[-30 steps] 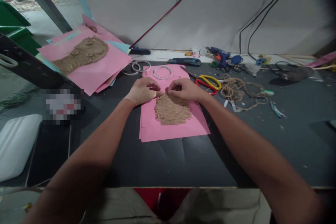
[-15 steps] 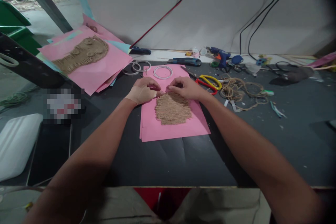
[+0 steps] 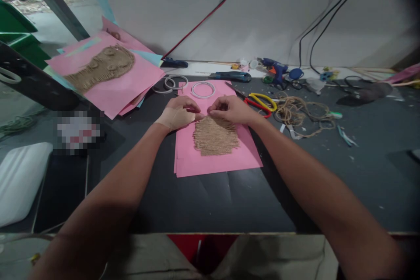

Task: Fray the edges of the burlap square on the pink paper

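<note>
My left hand point(image 3: 180, 113), with a beige wrap point(image 3: 166, 119) around the wrist, and my right hand point(image 3: 229, 110) meet just above a panel of jute twine rows point(image 3: 215, 137). Their fingertips pinch together at its top edge and seem to hold a thin strand of the twine, though the strand is hard to make out. The panel lies on a pink paper sheet point(image 3: 213, 164) on the black tabletop point(image 3: 210, 201). A white ring point(image 3: 203, 89) lies on the same sheet, just beyond my fingers.
Left of the sheet lies a pink stack with a larger jute shape point(image 3: 101, 69), and two pale rings point(image 3: 173, 83). To the right are yellow-handled scissors point(image 3: 262, 102), red-handled scissors point(image 3: 257, 108), loose twine point(image 3: 302, 116), a blue glue gun point(image 3: 276, 70) and a utility knife point(image 3: 231, 77).
Both hands stay at the top of the jute rows, with only slight finger shifts. Nothing else on the table has visibly moved.
</note>
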